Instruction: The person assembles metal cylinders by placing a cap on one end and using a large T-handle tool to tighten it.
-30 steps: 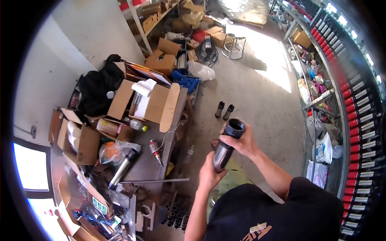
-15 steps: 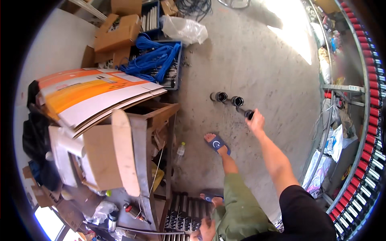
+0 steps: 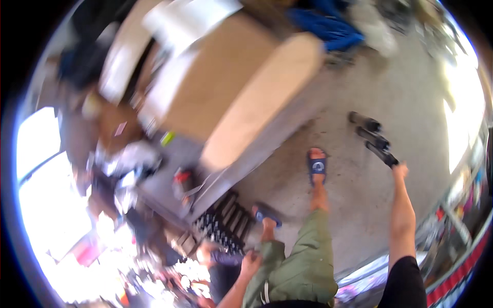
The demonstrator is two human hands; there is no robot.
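Most of the room beyond the desk (image 3: 246, 160) was grey concrete floor (image 3: 359, 205), smudged in places and sunlit at its far right. Metal shelving (image 3: 458, 226) edged the floor, well apart from the desk on its right. Bright window panes (image 3: 38, 136) glared left of the desk. On the desk's grey top sat an open cardboard box (image 3: 215, 77), blurred, its long pale flap (image 3: 267, 97) reaching toward the desk's right edge. Blue cord (image 3: 334, 31) lay in a heap past the desk's far end. Dark tubes (image 3: 236, 218) were massed low beside the desk's near edge. Three black cylinders (image 3: 371, 137) made a close row on the floor, right of the desk; the right hand (image 3: 401, 170) met the end of the nearest, its fingers too blurred to tell whether they gripped. The left hand (image 3: 250, 263), nearer the desk, looked curled by the green shorts (image 3: 300, 272); whether it held anything could not be told. Smallest, a red-and-dark tool (image 3: 184, 182) rested on the desk.
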